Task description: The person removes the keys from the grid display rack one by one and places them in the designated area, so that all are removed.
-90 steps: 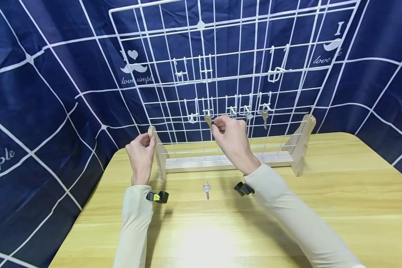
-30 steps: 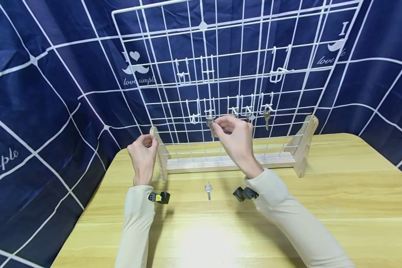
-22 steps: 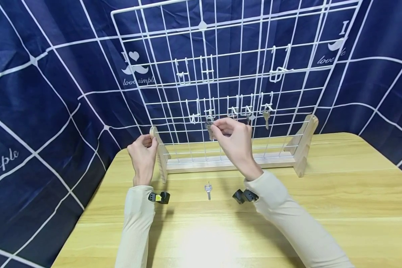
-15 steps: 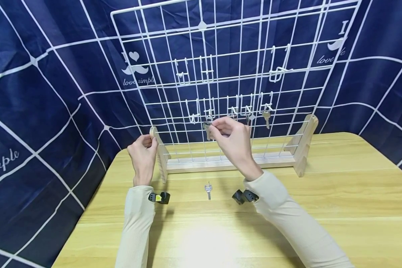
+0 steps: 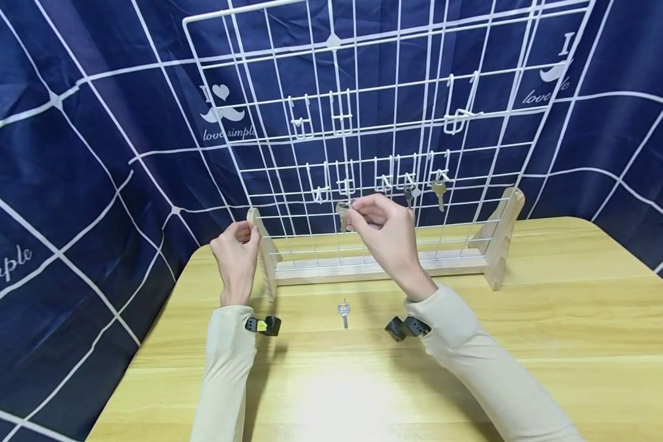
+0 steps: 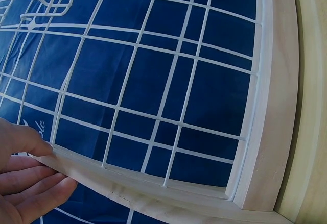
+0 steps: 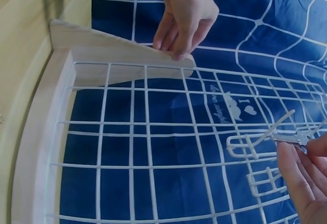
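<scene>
In the head view my right hand (image 5: 385,228) pinches a metal key (image 5: 342,215) just below a white wire hook (image 5: 345,186) on the grid rack. The right wrist view shows the same key (image 7: 290,139) between thumb and fingers, close to a hook's prong (image 7: 278,124). My left hand (image 5: 235,255) holds the top of the rack's left wooden support (image 5: 262,258), thumb on one side and fingers on the other, as the left wrist view also shows. Another silver key (image 5: 344,314) lies on the table in front of the rack.
A brass-coloured key (image 5: 439,193) and a darker key (image 5: 408,194) hang from hooks to the right of my right hand. More hooks (image 5: 301,126) sit on the upper bars. Dark blue cloth (image 5: 88,202) surrounds the wooden table (image 5: 563,319).
The key in my right hand was up at the hook and is now lower, beneath it, turned a little in the fingers. My left hand has stayed on the support.
</scene>
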Demonstrator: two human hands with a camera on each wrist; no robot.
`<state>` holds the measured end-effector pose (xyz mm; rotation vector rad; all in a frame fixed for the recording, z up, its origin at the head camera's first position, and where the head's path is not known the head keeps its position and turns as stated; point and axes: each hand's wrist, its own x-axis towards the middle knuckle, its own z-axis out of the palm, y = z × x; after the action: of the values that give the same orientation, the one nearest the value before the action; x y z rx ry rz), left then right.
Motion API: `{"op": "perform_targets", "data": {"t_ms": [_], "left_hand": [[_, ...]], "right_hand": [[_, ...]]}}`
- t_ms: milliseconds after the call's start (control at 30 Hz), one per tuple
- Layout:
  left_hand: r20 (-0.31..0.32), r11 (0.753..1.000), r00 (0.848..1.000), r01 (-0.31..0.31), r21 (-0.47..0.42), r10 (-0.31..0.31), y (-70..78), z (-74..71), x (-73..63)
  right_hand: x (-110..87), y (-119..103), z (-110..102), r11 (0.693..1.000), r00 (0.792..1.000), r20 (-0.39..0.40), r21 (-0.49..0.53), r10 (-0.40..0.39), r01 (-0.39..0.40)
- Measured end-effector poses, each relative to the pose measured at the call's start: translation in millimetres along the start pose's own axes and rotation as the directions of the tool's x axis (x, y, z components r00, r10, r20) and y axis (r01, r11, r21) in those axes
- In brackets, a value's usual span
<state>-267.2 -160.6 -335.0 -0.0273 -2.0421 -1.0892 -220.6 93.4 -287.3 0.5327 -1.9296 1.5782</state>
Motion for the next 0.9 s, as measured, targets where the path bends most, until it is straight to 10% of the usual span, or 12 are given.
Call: {"op": "perform_targets", "data": {"t_ms": [900], "left_hand": [[-0.005, 0.999, 1.0, 0.003, -0.045, -0.003, -0.1, 0.7, -0.1]], "right_hand": [[-23.3, 41.6, -24.2, 0.975, 0.974, 0.057, -0.06, 0.219, -0.216]]}}
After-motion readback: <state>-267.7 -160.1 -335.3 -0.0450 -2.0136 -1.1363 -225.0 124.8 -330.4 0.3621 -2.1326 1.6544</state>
